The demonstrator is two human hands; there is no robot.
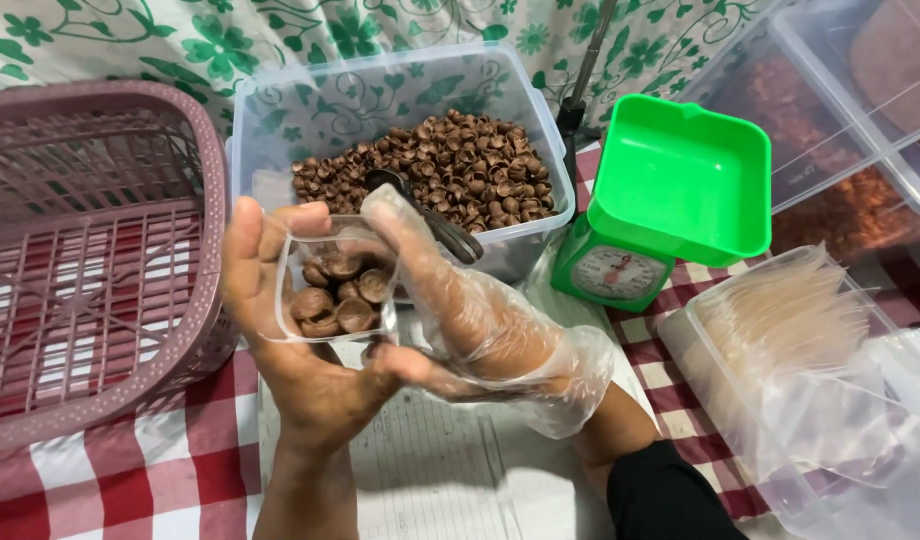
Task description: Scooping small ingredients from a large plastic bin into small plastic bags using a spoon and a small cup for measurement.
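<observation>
Head view gives me a small clear plastic cup [335, 285] held up over the desk [180, 470], just in front of the big tub. It is thin-walled, squarish with rounded corners, and see-through enough that I can count a handful of brown, round, shell-like pieces [338, 295] sitting in its lower half. My left hand [290, 340] is bare and cups it from below and from the left, thumb up along its left wall, so that grip is closed around the cup. My right hand [450, 300] wears a loose transparent glove; its fingers lie along the cup's right wall and top edge, pressed against it, with the thumb tucked under near my left palm.

Behind the cup, a large clear tub [400, 110] is roughly half full of the same brown pieces, and a dark scoop [430, 215] lies in it with its handle reaching over the front rim. At the left stands a mauve slatted basket [100, 250]. At the right, a green kitchen scale [670, 200] carries a green tray on top. Further right, a clear box [810, 370] holds a stack of clear bags, and more lidded clear tubs [830, 120] of reddish-brown contents sit behind it.
</observation>
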